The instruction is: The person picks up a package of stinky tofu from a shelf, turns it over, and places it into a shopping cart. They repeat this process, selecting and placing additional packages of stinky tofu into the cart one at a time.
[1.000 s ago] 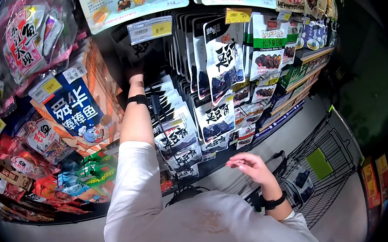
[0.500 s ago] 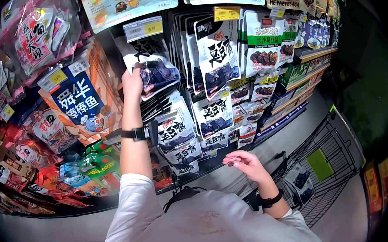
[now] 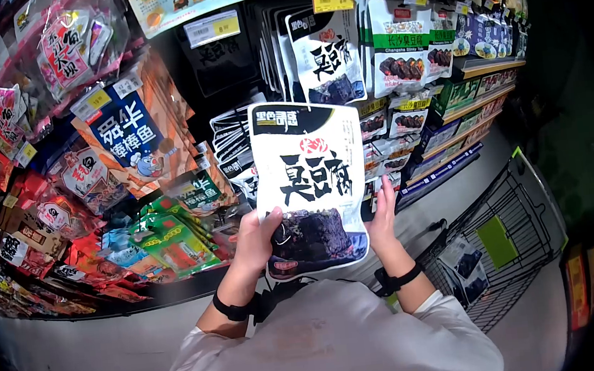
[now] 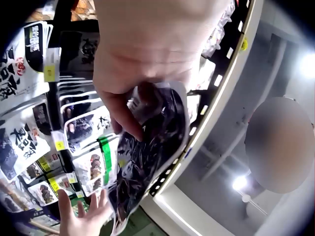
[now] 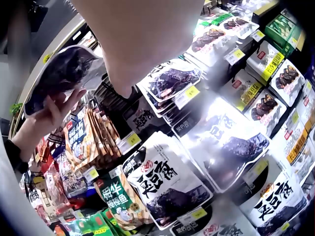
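Note:
My left hand [image 3: 251, 241] grips a white and black stinky tofu pouch [image 3: 307, 138] by its lower left edge, thumb across the front. The pouch is upright in front of my chest, its printed face toward the head camera. In the left wrist view, the curled fingers hold the dark pouch [image 4: 157, 142] at one side. My right hand [image 3: 384, 216] is raised at the pouch's right edge with its fingers extended; the pouch overlaps part of it in the head view. The right wrist view shows the left hand [image 5: 47, 118] behind the pouch [image 5: 64, 73].
Matching pouches [image 3: 328, 61] hang on the rack ahead, with green-banded pouches [image 3: 402, 54] to their right. Orange and blue fish snack bags [image 3: 127, 134] hang at left. A wire shopping cart [image 3: 523, 235] stands at right, with similar pouches [image 3: 461, 259] inside.
My left hand has come out of the rack with a pouch and brought it down before my chest. The right hand has risen to the pouch's right side.

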A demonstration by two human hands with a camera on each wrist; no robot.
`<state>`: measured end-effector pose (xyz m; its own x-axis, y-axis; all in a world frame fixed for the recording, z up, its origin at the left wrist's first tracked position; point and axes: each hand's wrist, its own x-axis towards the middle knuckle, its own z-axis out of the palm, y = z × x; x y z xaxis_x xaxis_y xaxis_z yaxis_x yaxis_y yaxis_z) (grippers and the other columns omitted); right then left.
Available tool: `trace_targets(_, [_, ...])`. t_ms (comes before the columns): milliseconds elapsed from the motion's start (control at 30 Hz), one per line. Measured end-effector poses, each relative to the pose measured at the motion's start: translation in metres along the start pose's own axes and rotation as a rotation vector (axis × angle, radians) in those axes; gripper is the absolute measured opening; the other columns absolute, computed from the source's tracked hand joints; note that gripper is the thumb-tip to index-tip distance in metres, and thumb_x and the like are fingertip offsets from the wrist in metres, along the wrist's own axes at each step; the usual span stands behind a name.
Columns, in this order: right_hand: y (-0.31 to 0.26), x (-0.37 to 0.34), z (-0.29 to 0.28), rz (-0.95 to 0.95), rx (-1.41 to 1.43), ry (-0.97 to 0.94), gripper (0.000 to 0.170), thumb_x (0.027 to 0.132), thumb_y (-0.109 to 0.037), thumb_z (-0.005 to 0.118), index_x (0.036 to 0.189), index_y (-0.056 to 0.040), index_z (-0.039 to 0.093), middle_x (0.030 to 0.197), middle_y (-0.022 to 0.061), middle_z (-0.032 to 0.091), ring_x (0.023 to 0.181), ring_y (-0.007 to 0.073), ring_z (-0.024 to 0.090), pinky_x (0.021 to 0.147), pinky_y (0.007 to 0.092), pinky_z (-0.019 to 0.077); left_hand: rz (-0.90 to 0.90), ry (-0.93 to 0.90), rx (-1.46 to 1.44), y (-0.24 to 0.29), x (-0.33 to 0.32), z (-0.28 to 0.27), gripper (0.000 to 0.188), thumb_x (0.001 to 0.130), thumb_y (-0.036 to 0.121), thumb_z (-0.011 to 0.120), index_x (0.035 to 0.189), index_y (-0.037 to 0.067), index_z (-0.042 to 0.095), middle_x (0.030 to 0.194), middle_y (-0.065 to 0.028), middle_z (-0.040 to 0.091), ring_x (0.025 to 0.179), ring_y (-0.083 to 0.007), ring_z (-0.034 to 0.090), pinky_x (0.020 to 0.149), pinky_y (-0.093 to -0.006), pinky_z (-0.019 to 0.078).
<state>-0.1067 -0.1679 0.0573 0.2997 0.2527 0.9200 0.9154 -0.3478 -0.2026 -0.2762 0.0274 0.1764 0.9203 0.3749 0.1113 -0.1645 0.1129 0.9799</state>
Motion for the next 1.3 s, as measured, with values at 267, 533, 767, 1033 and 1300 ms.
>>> trace_targets(267, [-0.025, 0.034, -0.027, -0.079, 0.46, -0.035, 0.063, 0.085, -0.027, 0.055, 0.139, -0.0122, 0.026, 0.129, 0.0233, 0.044, 0.115, 0.0364, 0.049, 0.094, 0.0448, 0.0402, 0.274, -0.679, -0.223, 0.024, -0.011, 0.082, 0.047, 0.09, 0.038, 0.052, 0.117, 0.0, 0.051, 0.132, -0.0208, 0.038, 0.119, -0.0246, 0.04, 0.1, -0.041, 0.0295])
trace_targets(533, [-0.057, 0.016, -0.094, 1.036, 1.3, 0.18, 0.057, 0.097, -0.039, 0.022, 0.127, 0.006, 0.042, 0.121, 0.0201, 0.053, 0.112, 0.0283, 0.053, 0.096, 0.0359, 0.0413, 0.857, -0.566, 0.956, 0.026, 0.003, 0.134, 0.05, 0.073, 0.036, 0.067, 0.11, 0.005, 0.057, 0.134, -0.0168, 0.042, 0.128, -0.0365, 0.034, 0.101, -0.0592, 0.0203])
trace_targets(767, [-0.049, 0.013, -0.124, 0.844, 1.269, 0.269, 0.047, 0.098, -0.032, 0.029, 0.124, 0.004, 0.044, 0.113, 0.0175, 0.058, 0.096, 0.0307, 0.061, 0.072, 0.0321, 0.0506, 0.872, -0.314, 0.815, 0.028, 0.027, 0.139, 0.04, 0.069, 0.012, 0.069, 0.106, 0.004, 0.057, 0.127, -0.0152, 0.049, 0.123, -0.0347, 0.042, 0.103, -0.048, 0.0281])
trace_targets(1033, [-0.037, -0.003, -0.16, 0.868, 1.289, 0.065, 0.047, 0.099, -0.029, 0.026, 0.122, 0.0072, 0.045, 0.117, 0.0212, 0.056, 0.099, 0.0289, 0.059, 0.078, 0.0348, 0.0467, 0.191, -0.432, 0.077, 0.006, 0.052, 0.165, 0.038, 0.081, 0.003, 0.06, 0.117, -0.004, 0.048, 0.104, -0.01, 0.061, 0.093, -0.0132, 0.057, 0.083, -0.0262, 0.0446])
trace_targets(1300, [0.014, -0.07, -0.186, 1.205, 1.603, 0.899, 0.037, 0.092, -0.016, 0.046, 0.125, 0.0014, 0.045, 0.121, 0.0137, 0.055, 0.112, 0.024, 0.053, 0.1, 0.0377, 0.0376, 0.035, -0.795, 0.546, -0.078, 0.025, 0.216, 0.028, 0.086, 0.0, 0.052, 0.113, -0.006, 0.05, 0.1, -0.0079, 0.062, 0.09, -0.0142, 0.057, 0.08, -0.0267, 0.0451])
